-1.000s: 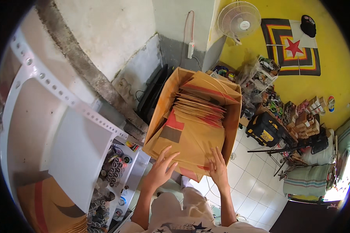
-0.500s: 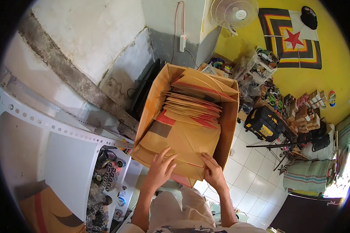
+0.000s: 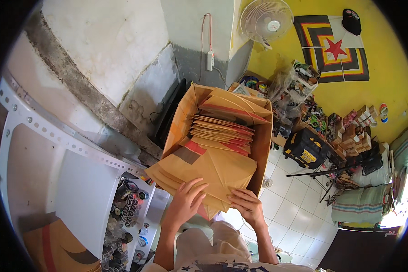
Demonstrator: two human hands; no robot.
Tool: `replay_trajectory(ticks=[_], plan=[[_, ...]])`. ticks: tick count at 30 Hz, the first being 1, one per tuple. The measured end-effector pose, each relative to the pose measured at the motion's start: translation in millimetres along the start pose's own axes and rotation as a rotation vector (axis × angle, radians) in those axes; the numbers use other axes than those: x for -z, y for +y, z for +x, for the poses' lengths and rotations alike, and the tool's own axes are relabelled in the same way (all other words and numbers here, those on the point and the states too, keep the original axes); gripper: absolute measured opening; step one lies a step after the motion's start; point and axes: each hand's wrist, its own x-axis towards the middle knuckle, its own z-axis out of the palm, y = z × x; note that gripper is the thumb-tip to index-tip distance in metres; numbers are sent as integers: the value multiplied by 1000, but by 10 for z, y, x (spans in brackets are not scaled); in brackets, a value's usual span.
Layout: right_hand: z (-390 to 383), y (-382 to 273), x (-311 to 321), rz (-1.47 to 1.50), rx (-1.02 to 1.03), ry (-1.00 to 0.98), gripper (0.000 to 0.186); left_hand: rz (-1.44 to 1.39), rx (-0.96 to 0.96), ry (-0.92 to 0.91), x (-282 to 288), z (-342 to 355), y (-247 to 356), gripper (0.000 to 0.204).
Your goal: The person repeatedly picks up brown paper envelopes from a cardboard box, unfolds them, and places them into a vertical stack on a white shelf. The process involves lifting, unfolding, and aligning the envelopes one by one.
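A tall brown cardboard box stands open in front of me, filled with flat brown paper sheets, some marked with red and dark bands. The topmost sheets spread across its near side and hang over the near edge. My left hand holds their near left part, fingers on top and a little apart. At the near right corner, my right hand grips the same sheets with bent fingers; its thumb is hidden. Farther back, several more sheets stand packed in a row.
On the left, a white metal shelf holds jars and small tubs. More brown sheets lie at lower left. Beyond the box's right side are a black bag, a tripod and small cartons by the yellow wall.
The top sheets have turned and shifted slightly left, their left edges now fanned apart past the box's edge. My right hand has moved a little left and nearer, its fingers more bent.
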Motion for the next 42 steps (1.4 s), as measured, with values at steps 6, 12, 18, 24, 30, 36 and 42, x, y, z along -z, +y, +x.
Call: replay_trajectory(ticks=[6,12,18,24,30,36,42], plan=[[-117,-202,68,83,64,50,34,-137,41,40,186,-164,299,32],[-101,-649,245,111,133,119,30,-134,-31,145,319,-339,547,29],[-40,-908,422,44,202,154,29,-78,-101,194,443,-430,736,27],[-10,-1096,469,26,195,146,34,-48,-202,239,514,-456,850,24],[35,-1098,427,-37,272,163,36,-78,-237,269,621,-524,976,27],[174,-1279,416,2,346,322,44,0,-399,531,607,-520,923,53],[340,-1687,334,14,503,371,46,-629,-318,434,385,-484,1108,109]])
